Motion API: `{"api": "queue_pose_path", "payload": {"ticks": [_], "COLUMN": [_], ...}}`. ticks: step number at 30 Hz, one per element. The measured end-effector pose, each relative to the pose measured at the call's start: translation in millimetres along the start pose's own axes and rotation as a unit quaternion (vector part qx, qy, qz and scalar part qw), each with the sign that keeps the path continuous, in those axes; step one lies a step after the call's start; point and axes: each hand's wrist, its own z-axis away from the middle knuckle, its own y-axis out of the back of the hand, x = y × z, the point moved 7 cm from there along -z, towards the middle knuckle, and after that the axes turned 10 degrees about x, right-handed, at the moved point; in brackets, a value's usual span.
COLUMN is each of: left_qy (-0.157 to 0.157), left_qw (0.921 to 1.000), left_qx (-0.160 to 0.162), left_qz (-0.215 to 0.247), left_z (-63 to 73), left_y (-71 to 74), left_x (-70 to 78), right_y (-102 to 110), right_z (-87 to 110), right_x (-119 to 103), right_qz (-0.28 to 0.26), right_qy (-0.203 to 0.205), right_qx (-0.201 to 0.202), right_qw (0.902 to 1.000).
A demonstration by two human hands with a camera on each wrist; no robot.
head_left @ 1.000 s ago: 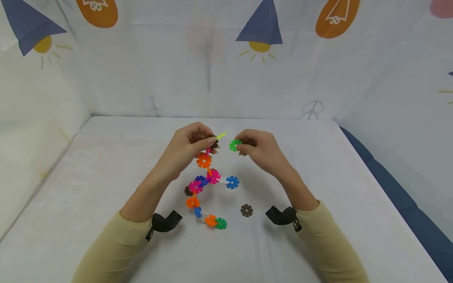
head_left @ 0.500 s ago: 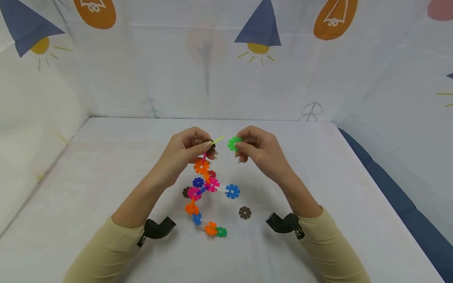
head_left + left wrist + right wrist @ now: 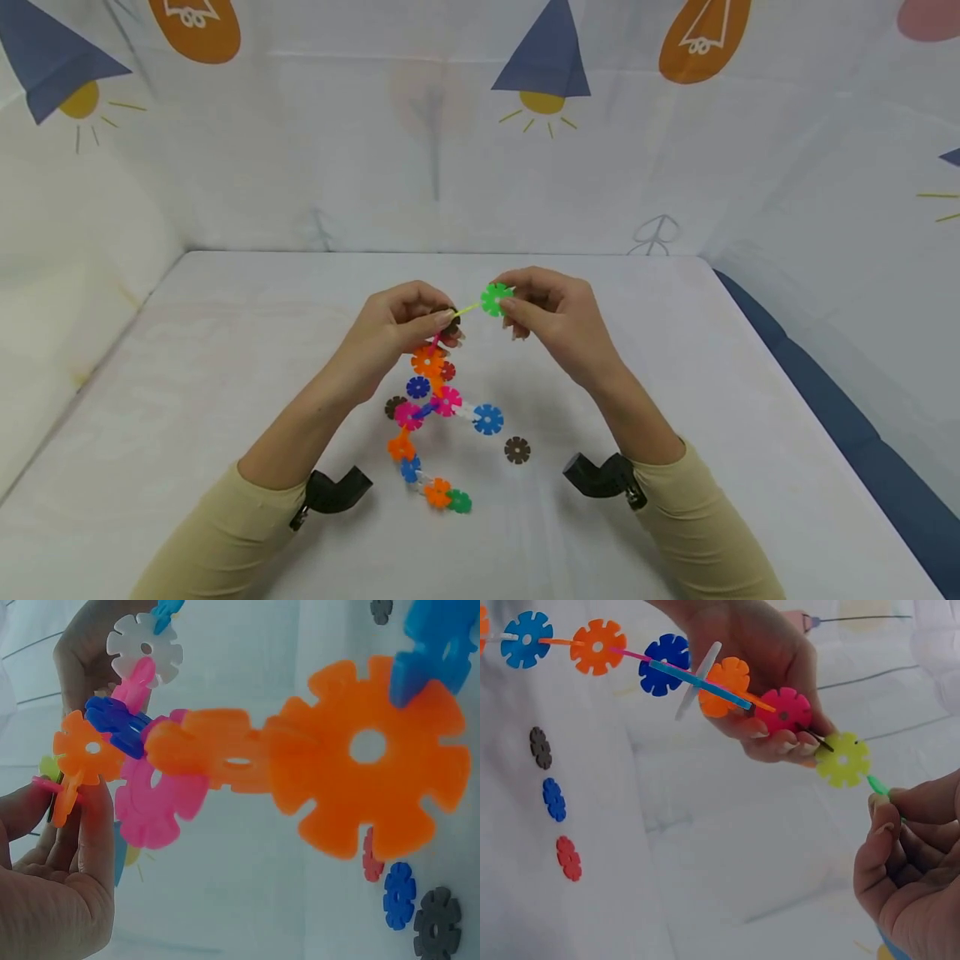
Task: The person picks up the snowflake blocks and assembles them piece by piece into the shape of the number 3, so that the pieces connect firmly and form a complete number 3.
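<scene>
My left hand pinches a dark brown notched disc at the upper end of a chain of interlocking flower discs. From that brown piece a yellow disc sticks out, seen edge-on from the head. My right hand pinches a bright green disc between thumb and fingers. In the right wrist view the green disc's edge meets the yellow disc's rim; how deep it sits I cannot tell. Below my left hand hang orange, pink and blue pieces, with a white-and-blue side branch.
One loose brown disc lies on the white table, right of the chain. Loose red, blue and dark discs lie in a row behind the chain. A white printed curtain stands at the table's back edge.
The gap between the green disc and the yellow disc has closed as my hands came together. The chain has shifted slightly toward me, beneath my left hand.
</scene>
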Motion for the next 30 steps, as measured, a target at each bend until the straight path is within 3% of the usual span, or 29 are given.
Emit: {"api": "queue_pose_path", "payload": {"ticks": [18, 30], "left_qy": [-0.001, -0.001], "left_qw": [0.9994, 0.9995], "left_qx": [-0.011, -0.024], "left_qz": [0.034, 0.023], "left_z": [0.9, 3.0], "left_y": [-2.7, 2.0], "left_x": [0.5, 3.1], "right_y": [-1.2, -4.9], "right_z": [4.5, 10.4], "right_x": [-5.3, -19.8], "right_qz": [0.028, 0.07], "right_qy": [0.013, 0.059], "right_qx": [-0.018, -0.008], "right_qw": [0.9994, 0.9958]}}
